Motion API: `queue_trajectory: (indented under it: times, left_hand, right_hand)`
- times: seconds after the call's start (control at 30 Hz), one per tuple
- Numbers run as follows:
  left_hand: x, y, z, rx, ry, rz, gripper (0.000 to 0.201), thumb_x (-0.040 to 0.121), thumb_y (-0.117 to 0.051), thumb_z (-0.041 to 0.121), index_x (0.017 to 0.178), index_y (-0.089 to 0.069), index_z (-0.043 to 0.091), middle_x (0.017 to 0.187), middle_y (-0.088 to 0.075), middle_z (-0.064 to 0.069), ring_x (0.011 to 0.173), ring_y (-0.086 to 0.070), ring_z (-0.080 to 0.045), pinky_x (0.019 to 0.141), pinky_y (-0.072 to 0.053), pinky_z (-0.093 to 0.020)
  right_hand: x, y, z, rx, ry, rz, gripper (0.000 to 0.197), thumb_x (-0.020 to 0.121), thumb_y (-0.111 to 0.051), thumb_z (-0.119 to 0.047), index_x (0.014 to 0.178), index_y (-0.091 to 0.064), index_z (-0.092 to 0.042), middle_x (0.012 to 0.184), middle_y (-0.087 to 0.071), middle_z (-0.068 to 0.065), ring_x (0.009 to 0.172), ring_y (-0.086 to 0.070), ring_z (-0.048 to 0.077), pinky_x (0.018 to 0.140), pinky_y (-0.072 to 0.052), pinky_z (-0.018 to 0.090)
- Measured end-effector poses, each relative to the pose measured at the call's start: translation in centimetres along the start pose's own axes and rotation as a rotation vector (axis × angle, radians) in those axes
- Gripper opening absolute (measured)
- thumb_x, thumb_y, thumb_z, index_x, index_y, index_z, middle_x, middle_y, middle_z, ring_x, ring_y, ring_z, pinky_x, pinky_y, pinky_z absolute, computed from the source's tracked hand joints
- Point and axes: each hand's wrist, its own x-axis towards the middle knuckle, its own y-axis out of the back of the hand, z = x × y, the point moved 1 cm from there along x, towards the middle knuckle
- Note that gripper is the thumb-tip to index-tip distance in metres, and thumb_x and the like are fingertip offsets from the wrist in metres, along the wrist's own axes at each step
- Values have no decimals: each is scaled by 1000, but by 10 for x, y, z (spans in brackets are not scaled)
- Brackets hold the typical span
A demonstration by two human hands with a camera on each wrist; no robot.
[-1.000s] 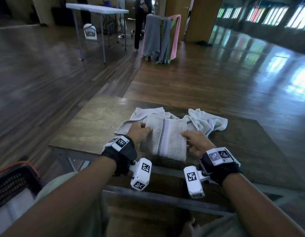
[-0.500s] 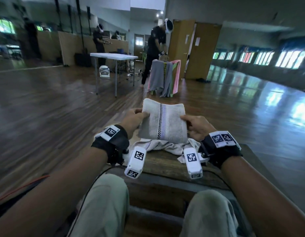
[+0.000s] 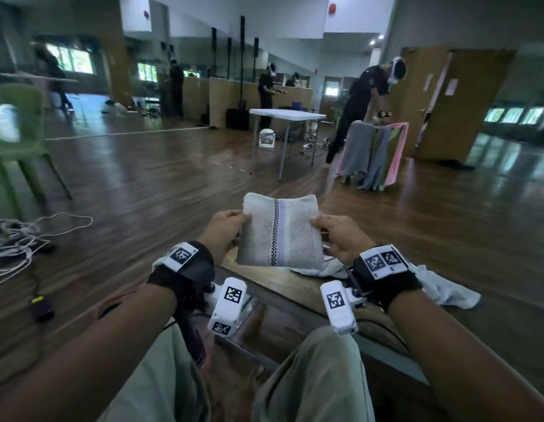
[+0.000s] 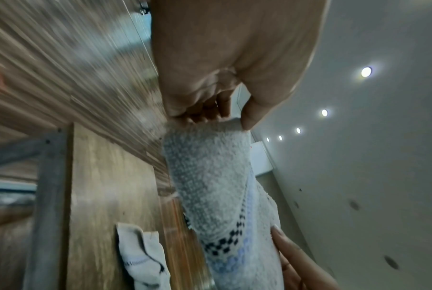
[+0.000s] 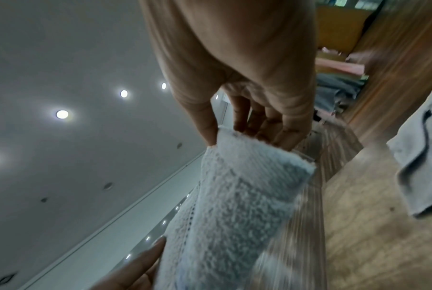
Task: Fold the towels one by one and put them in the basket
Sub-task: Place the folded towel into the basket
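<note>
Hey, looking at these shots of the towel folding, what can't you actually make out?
- Basket: in none of the views, so the drop spot is unknown.
- Folded towel, back side: hidden in the head view by the towel itself.
- Left hand and right hand fingers behind the towel: covered in the head view.
- Second towel: partly hidden by the right wrist; cut off in the right wrist view.
</note>
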Motion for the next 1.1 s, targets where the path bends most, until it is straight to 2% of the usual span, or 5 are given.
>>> queue_trajectory:
  times: [0.2,0.47,0.67,0.93,1.1]
  left_hand:
    - [-15,69,0,13,-9,183,18,90,-58,11,108,-56,9,81,-56,-3,63,-48,-11,37,-38,-12]
    - [-40,152,2,-15,-23,439,5,92,-54,9,95,-57,12,79,-56,-2,58,-48,-10,38,-37,-14]
    - [-45,194,-12,-29,19,522,19,92,-53,7,111,-53,10,76,-54,-2,44,-53,-4,34,-35,-11]
    - [-13,237,-73,-6,128,576,8,93,-49,7,94,-53,14,74,-52,-2,47,-51,-6,34,-33,-11]
    - [20,268,-150,53,289,620,7,91,-50,12,95,-56,13,86,-57,-5,65,-49,-15,51,-37,-23]
  right_hand:
    - [30,-72,11,-66,2,-212,9,90,-57,-13,96,-64,-12,88,-66,3,79,-60,17,71,-49,34]
    - [45,-174,23,-96,-1,-432,21,91,-56,-13,111,-62,-7,84,-65,5,74,-59,18,72,-47,37]
    - [57,-225,43,-121,-34,-531,6,90,-58,-12,87,-63,-15,84,-66,5,77,-62,20,89,-49,45]
    - [95,-274,99,-186,-123,-509,9,88,-58,-12,92,-65,-10,80,-64,5,71,-58,18,68,-46,34]
    - [125,-302,168,-255,-266,-481,10,88,-56,-12,94,-64,-11,84,-63,7,72,-58,19,59,-45,26]
